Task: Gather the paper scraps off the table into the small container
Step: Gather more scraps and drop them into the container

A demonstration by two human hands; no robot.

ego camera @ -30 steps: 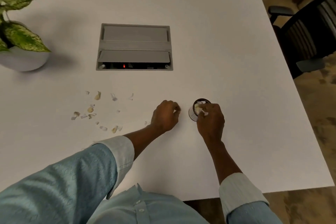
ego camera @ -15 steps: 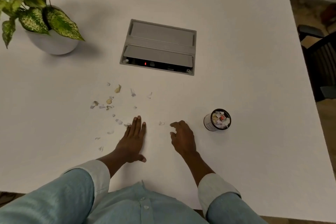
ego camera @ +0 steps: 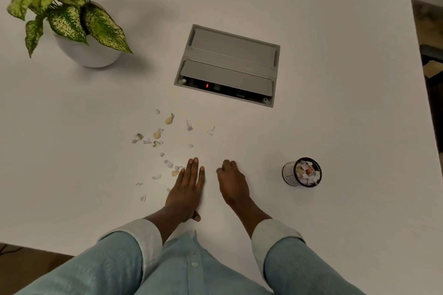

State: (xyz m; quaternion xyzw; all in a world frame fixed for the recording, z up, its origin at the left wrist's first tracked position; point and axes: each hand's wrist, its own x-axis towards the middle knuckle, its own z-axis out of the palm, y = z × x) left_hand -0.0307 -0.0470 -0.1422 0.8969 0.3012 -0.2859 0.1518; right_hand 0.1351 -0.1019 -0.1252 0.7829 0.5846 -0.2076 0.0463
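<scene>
Several small white and tan paper scraps point(ego camera: 157, 135) lie scattered on the white table point(ego camera: 335, 108), left of centre. My left hand point(ego camera: 188, 190) rests flat on the table with straight fingers, its edge touching the nearest scraps point(ego camera: 175, 172). My right hand point(ego camera: 231, 184) is just to its right, fingertips curled down onto the spot where one scrap lay; that scrap is hidden under them. The small round container point(ego camera: 288, 175), filled with scraps, stands upright to the right of my right hand, apart from it.
A potted plant point(ego camera: 88, 55) with spotted leaves stands at the back left. A grey cable box point(ego camera: 227, 64) with its lid partly open is set into the table's middle. A dark chair point(ego camera: 434, 55) is past the table's right edge.
My right hand left the container and moved left onto the loose scrap, closing its fingers over it. My left hand opened flat beside the scraps. The camera view shifted.
</scene>
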